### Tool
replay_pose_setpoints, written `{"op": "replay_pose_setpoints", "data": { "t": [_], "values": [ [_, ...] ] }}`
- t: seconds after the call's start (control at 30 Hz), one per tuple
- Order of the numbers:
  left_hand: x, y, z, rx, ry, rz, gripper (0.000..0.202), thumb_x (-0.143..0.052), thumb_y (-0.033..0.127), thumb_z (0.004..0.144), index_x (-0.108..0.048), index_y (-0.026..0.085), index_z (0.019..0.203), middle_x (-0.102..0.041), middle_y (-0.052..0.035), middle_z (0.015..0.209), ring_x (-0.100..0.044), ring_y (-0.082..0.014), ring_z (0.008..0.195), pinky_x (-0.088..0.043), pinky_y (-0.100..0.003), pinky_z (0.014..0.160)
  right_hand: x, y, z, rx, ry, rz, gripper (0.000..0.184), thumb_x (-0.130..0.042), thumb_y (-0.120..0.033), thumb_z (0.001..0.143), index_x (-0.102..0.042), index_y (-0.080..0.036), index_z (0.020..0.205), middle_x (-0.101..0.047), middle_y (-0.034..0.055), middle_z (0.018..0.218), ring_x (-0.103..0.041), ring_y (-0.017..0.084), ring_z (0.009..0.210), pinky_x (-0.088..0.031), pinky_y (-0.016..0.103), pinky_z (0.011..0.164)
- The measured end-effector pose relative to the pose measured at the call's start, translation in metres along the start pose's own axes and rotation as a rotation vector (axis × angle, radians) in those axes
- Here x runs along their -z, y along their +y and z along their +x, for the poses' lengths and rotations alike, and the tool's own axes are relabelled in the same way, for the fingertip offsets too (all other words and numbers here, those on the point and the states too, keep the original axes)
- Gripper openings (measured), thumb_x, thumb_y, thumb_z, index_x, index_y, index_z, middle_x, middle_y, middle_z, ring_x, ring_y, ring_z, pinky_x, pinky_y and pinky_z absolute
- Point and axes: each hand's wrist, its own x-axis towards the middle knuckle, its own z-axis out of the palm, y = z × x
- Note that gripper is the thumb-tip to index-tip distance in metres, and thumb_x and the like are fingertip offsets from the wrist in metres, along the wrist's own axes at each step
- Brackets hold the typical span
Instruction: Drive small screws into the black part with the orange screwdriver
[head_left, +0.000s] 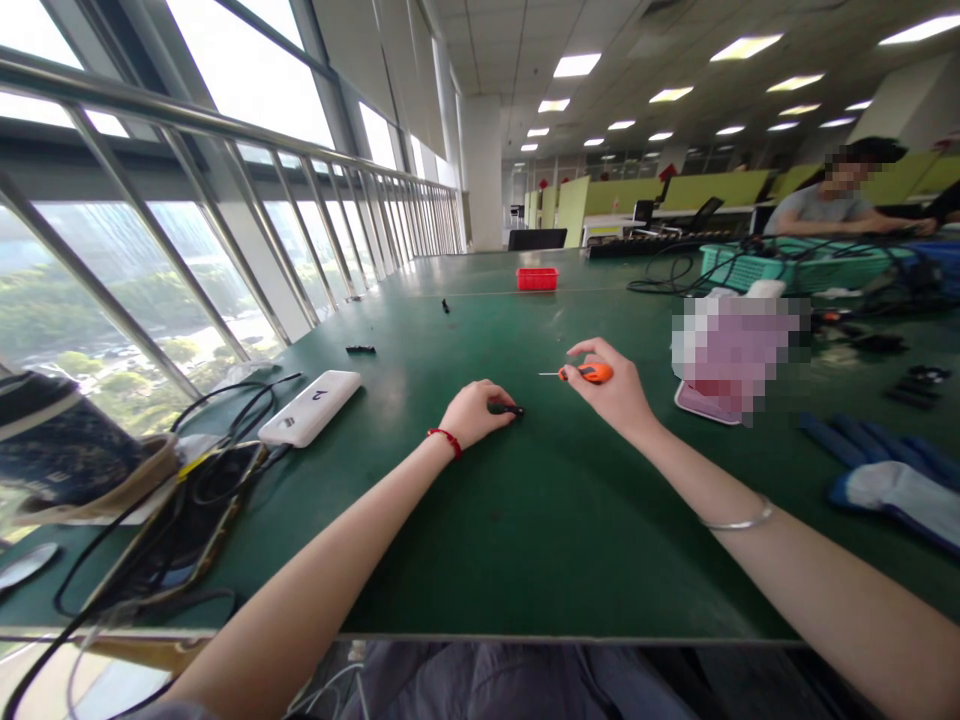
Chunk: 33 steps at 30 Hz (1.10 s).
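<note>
Containers first: there's a little red bin point(537, 279) way out on the green table point(465, 540), but the angle is too low to see if anything's in it. Over on the right, a teal basket point(795, 268) has black cables point(660, 289) draped in and around it; can't tell what else it holds. A person point(825, 205) sits behind it on the far side.

Now the main bit. The right hand point(616, 392) has its fingers clamped on a small screwdriver point(587, 373) with an orange handle, held just above the table near the middle. Its long axis runs pretty much level, side to side across the view, with the thin metal tip pointing left toward the other hand. The left hand point(471, 412) rests on the table, fingers curled together and pinching a small black part point(512, 409) against the surface. The part sits just below and beside the tip, not touching it.

A white power bank point(311, 407) lies off to the left, and blue gloves point(885, 470) to the right.
</note>
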Motion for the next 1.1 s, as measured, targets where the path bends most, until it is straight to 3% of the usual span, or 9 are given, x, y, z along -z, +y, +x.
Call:
{"op": "replay_pose_setpoints", "data": {
  "t": [0.1, 0.17, 0.47, 1.1],
  "values": [
    [-0.015, 0.026, -0.004, -0.062, 0.018, -0.032, 0.014, -0.063, 0.025, 0.072, -0.069, 0.019, 0.083, -0.066, -0.0038, 0.093, -0.061, -0.0185, 0.087, -0.048, -0.029, 0.079, 0.01, -0.011, 0.003, 0.016, 0.131, 0.087, 0.019, -0.061, -0.033, 0.071, -0.054, -0.021, 0.085, -0.059, 0.0, 0.071, -0.056, 0.015, 0.064, -0.045, 0.028, 0.064],
    [-0.017, 0.031, -0.007, -0.048, 0.055, -0.028, 0.014, -0.061, 0.024, 0.073, -0.068, 0.019, 0.084, -0.067, -0.003, 0.091, -0.062, -0.0187, 0.086, -0.048, -0.03, 0.078, 0.016, -0.017, 0.004, 0.051, 0.154, 0.114, 0.015, -0.061, -0.032, 0.072, -0.053, -0.021, 0.078, -0.06, 0.0017, 0.077, -0.056, 0.015, 0.069, -0.045, 0.028, 0.066],
    [-0.014, 0.015, -0.005, -0.056, 0.06, -0.047, 0.015, -0.058, 0.026, 0.075, -0.069, 0.021, 0.084, -0.066, -0.0016, 0.082, -0.061, -0.0148, 0.075, -0.049, -0.025, 0.07, 0.014, -0.03, -0.005, 0.087, 0.086, 0.173, 0.016, -0.057, -0.031, 0.074, -0.049, -0.021, 0.065, -0.052, -0.0006, 0.064, -0.049, 0.012, 0.058, -0.041, 0.025, 0.057],
    [-0.016, 0.013, -0.004, -0.06, 0.048, -0.048, 0.016, -0.059, 0.026, 0.076, -0.07, 0.02, 0.086, -0.065, -0.0016, 0.083, -0.059, -0.0138, 0.074, -0.048, -0.024, 0.068, 0.011, -0.026, -0.004, 0.049, 0.083, 0.216, 0.016, -0.059, -0.028, 0.073, -0.049, -0.02, 0.063, -0.05, -0.0013, 0.061, -0.046, 0.012, 0.057, -0.039, 0.026, 0.057]
  ]
}}
